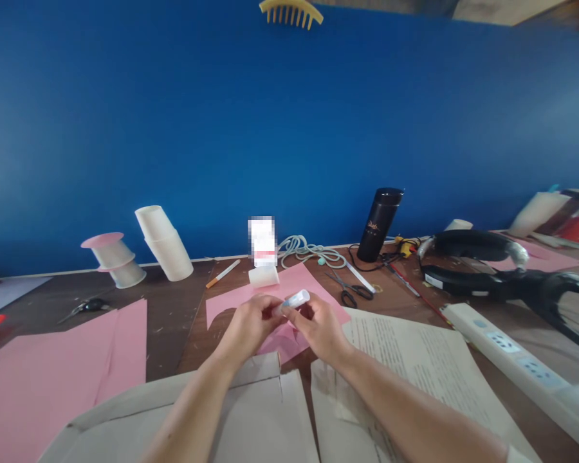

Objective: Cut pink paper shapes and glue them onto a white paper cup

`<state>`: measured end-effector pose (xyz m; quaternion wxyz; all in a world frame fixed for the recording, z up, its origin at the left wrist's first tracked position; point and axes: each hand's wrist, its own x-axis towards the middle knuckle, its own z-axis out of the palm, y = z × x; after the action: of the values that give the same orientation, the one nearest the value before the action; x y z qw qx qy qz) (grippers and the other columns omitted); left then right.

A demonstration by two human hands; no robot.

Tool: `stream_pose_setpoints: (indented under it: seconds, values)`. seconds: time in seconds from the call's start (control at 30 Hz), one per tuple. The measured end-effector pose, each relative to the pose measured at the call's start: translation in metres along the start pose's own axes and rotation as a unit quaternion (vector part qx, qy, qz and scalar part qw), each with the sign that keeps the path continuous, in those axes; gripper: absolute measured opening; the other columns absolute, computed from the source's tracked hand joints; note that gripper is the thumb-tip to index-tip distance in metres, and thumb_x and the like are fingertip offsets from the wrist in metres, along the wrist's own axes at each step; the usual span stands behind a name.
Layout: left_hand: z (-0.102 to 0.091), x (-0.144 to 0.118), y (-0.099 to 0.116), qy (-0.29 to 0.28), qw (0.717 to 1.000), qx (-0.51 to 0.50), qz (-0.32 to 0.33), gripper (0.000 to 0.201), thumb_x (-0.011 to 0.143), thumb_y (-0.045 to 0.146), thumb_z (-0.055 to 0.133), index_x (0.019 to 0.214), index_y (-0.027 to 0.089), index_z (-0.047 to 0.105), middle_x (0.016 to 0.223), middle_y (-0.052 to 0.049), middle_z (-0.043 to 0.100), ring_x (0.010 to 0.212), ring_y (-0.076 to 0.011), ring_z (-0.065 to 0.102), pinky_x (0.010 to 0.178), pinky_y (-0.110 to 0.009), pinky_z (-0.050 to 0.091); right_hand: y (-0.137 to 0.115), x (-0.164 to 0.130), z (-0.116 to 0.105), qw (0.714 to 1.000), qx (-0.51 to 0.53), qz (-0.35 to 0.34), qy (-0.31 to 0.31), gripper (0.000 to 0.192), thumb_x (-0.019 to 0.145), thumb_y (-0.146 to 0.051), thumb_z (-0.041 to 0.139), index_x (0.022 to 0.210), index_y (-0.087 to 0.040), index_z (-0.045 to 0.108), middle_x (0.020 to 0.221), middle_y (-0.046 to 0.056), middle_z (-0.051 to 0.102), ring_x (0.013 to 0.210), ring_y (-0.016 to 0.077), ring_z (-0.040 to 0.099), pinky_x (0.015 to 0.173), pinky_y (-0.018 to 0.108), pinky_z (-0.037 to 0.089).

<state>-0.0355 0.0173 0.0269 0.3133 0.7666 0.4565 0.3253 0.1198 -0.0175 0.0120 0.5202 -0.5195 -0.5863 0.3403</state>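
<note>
A small white tube with a bluish label, which looks like a glue stick (pixel 296 299), is held above the pink paper (pixel 296 280). My left hand (pixel 251 325) pinches its near left end, with the fingertips partly hidden. From the other side my right hand (pixel 322 326) closes thumb and fingers round it. Beneath my hands lie cut pieces of the same pink paper. A short white paper cup (pixel 264 277) rests on its side just beyond. To the right, black-handled scissors (pixel 350 292) lie with their blades partly apart.
Stacked paper cups (pixel 164 244), pink-topped cups (pixel 114 260) and a black thermos (pixel 380 225) stand along the blue wall (pixel 289 141). A power strip (pixel 516 366), a printed sheet (pixel 415 360) and black headgear (pixel 477 263) lie right. White cardboard (pixel 251 411) lies under my forearms.
</note>
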Motion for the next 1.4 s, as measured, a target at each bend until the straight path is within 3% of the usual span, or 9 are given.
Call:
stream_pose_setpoints:
  seconds: [0.3,0.5,0.6,0.73,0.97,1.13,1.27,1.33,1.4]
  values:
    - [0.008,-0.002,0.005,0.035,0.999,0.013,-0.021,0.022,0.075,0.041,0.057,0.079,0.021,0.066,0.077,0.000,0.066,0.068,-0.0162,0.058,0.061,-0.027,0.041,0.000,0.003,-0.001,1.000,0.020,0.009,-0.015,0.022,0.074,-0.041,0.063,0.079,-0.020,0.061,0.066,-0.002,0.056,0.055,0.0111,0.046,0.052,0.023,0.037]
    - [0.004,0.003,-0.001,0.016,1.000,0.007,0.022,0.031,0.080,0.044,0.054,0.096,0.021,0.065,0.093,-0.004,0.067,0.082,-0.0188,0.061,0.071,-0.029,0.047,0.008,0.012,-0.005,0.993,0.072,0.074,0.059,0.034,0.073,-0.052,0.061,0.067,-0.019,0.053,0.054,-0.003,0.048,0.049,0.0106,0.043,0.047,0.024,0.033]
    - [-0.002,0.007,-0.017,0.107,0.989,0.082,0.053,0.037,0.082,0.045,0.051,0.109,0.023,0.062,0.112,-0.007,0.060,0.102,-0.0222,0.055,0.082,-0.033,0.046,0.018,0.025,-0.016,0.951,0.225,0.158,0.144,0.038,0.073,-0.056,0.059,0.068,-0.021,0.049,0.054,-0.004,0.047,0.042,0.0084,0.038,0.039,0.022,0.029]
    - [-0.003,0.011,-0.035,0.196,0.962,0.180,0.064,0.029,0.086,0.035,0.044,0.101,0.019,0.063,0.106,-0.009,0.060,0.102,-0.0227,0.053,0.091,-0.036,0.043,0.026,0.036,-0.028,0.862,0.397,0.216,0.229,0.031,0.073,-0.046,0.065,0.072,-0.021,0.047,0.059,-0.004,0.049,0.041,0.0057,0.037,0.036,0.020,0.033]
    - [-0.001,0.012,-0.044,0.192,0.955,0.220,0.054,0.026,0.084,0.024,0.043,0.100,0.019,0.064,0.105,-0.008,0.060,0.100,-0.0228,0.054,0.090,-0.037,0.043,0.028,0.033,-0.034,0.843,0.449,0.225,0.193,0.024,0.083,-0.041,0.056,0.071,-0.021,0.049,0.058,-0.003,0.053,0.041,0.0065,0.040,0.039,0.020,0.041]
    - [-0.002,0.012,-0.044,0.203,0.948,0.238,0.060,0.028,0.083,0.021,0.042,0.102,0.017,0.063,0.105,-0.010,0.060,0.100,-0.0232,0.053,0.089,-0.036,0.043,0.024,0.033,-0.034,0.912,0.339,0.190,0.132,0.028,0.077,-0.046,0.058,0.082,-0.018,0.061,0.068,0.002,0.060,0.043,0.0076,0.043,0.038,0.022,0.038]
    - [-0.001,0.012,-0.041,0.221,0.935,0.272,0.059,0.032,0.084,0.020,0.041,0.111,0.017,0.059,0.113,-0.011,0.057,0.108,-0.0240,0.049,0.097,-0.037,0.038,0.015,0.024,-0.029,0.997,0.028,0.062,0.036,0.027,0.079,-0.044,0.057,0.084,-0.018,0.066,0.078,0.005,0.065,0.061,0.0143,0.056,0.056,0.028,0.044]
    - [-0.001,0.013,-0.040,0.224,0.931,0.285,0.054,0.038,0.084,0.023,0.042,0.120,0.017,0.053,0.122,-0.011,0.053,0.116,-0.0254,0.045,0.100,-0.039,0.034,0.010,0.017,-0.027,0.988,-0.144,-0.049,0.009,0.024,0.082,-0.039,0.054,0.093,-0.021,0.066,0.091,0.006,0.066,0.084,0.0202,0.059,0.076,0.033,0.045]
    - [0.000,0.015,-0.038,0.209,0.930,0.297,0.053,0.046,0.084,0.028,0.044,0.129,0.016,0.044,0.133,-0.013,0.046,0.124,-0.0278,0.037,0.103,-0.042,0.031,0.008,0.011,-0.026,0.954,-0.275,-0.115,-0.018,0.029,0.082,-0.038,0.055,0.105,-0.023,0.063,0.104,0.007,0.063,0.102,0.0244,0.053,0.090,0.037,0.039]
